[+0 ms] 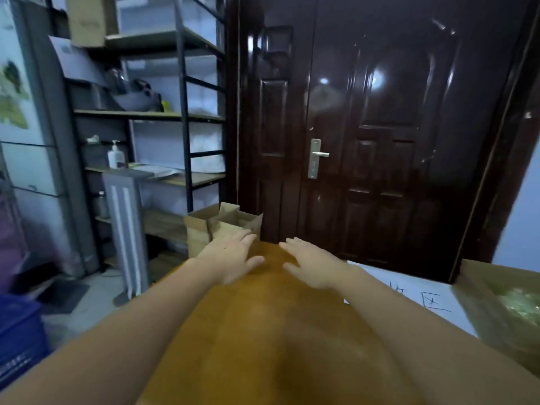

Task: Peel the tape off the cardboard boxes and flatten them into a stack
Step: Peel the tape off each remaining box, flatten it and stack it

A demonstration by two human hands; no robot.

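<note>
A small brown cardboard box stands upright at the far edge of the worktop, toward 11 o'clock, its top flaps open and raised. Just beside it at 9 o'clock, a second, paler cardboard box also stands with flaps open. No tape can be made out on either.
</note>
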